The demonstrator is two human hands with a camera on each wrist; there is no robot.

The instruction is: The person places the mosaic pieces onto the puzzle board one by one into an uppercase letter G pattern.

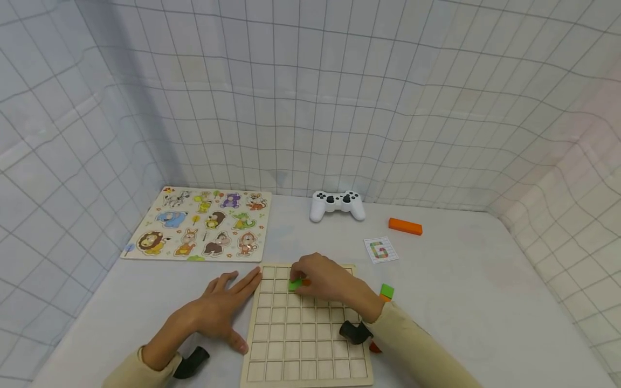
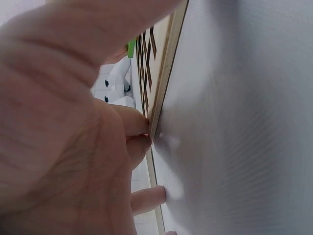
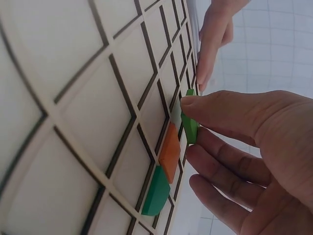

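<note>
The spread left hand [image 1: 216, 312] touches the left edge of a gridded wooden board [image 1: 294, 332]; the right hand [image 1: 324, 277] pinches a flat green tile [image 3: 190, 126].

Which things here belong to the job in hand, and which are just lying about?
Job in hand:
green tile, pinched by the right hand
grid board, touched by the left hand
orange tile and dark green tile on the board
probably the G card and loose green tile

Apparently lying about:
animal puzzle
white controller
orange bar
</note>
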